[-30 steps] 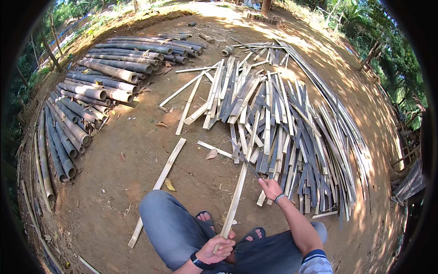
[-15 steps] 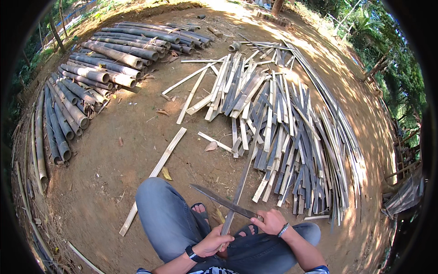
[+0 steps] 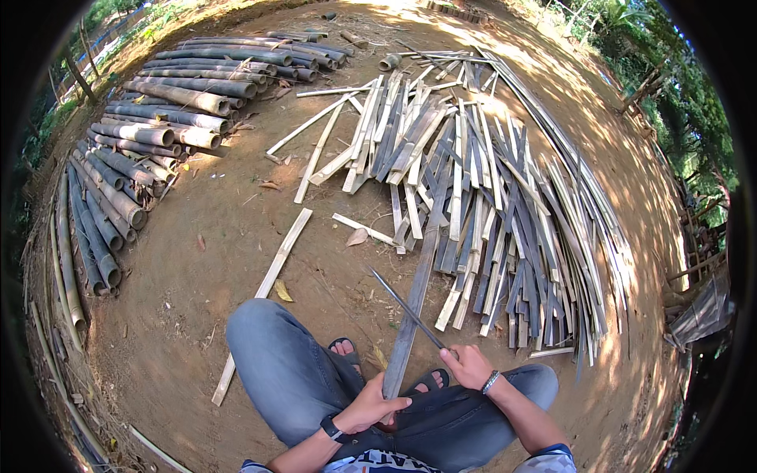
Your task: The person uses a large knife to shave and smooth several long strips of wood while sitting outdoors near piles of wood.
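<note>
My left hand (image 3: 368, 407) is closed round the near end of a long grey bamboo strip (image 3: 410, 323), which slants away from my lap toward the heap of strips. In my right hand (image 3: 467, 366) is a long-bladed machete (image 3: 404, 305), its handle mostly hidden by my fingers. The dark blade points up and to the left, crossing over the strip with its edge seen nearly end-on. Whether blade and strip touch, I cannot tell. The strip's broad flat side faces up.
A large heap of split bamboo strips (image 3: 493, 229) spreads ahead and to the right. Whole bamboo poles (image 3: 193, 96) lie stacked at the far left. One pale strip (image 3: 276, 264) rests on the dirt ground (image 3: 205, 268) by my left knee.
The bamboo strip has been turned from its narrow side to its broad face. The machete blade has rolled and now points more steeply away. My view has tilted slightly downward.
</note>
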A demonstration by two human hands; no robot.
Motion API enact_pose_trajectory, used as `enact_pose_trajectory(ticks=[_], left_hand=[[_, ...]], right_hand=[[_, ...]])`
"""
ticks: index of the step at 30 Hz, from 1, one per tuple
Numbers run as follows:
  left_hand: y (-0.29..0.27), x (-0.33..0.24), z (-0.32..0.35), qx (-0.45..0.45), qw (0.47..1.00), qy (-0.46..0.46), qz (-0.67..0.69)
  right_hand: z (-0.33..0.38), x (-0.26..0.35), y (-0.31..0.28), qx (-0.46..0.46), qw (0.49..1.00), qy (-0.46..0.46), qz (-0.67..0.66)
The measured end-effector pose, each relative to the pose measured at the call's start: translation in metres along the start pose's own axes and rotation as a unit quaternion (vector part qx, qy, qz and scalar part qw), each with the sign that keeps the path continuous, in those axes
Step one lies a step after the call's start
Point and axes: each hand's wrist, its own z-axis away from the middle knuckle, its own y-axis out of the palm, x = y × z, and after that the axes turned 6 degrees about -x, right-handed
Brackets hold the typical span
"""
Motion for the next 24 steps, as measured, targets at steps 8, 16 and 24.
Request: enact_pose_trajectory(ticks=[8,16,24], left_hand=[[-0.005,0.01,-0.003,0.021,0.998,-0.049,0.033],[-0.005,-0.003,0.0,0.032,0.996,-0.046,0.064],[-0.014,0.003,-0.003,0.06,0.99,-0.041,0.124]], right_hand=[[-0.006,-0.002,0.0,0.017,0.996,-0.022,0.083],[0.028,0.001,0.017,0.04,0.99,-0.108,0.079],[0.028,-0.003,0.006,0.007,0.99,-0.072,0.124]])
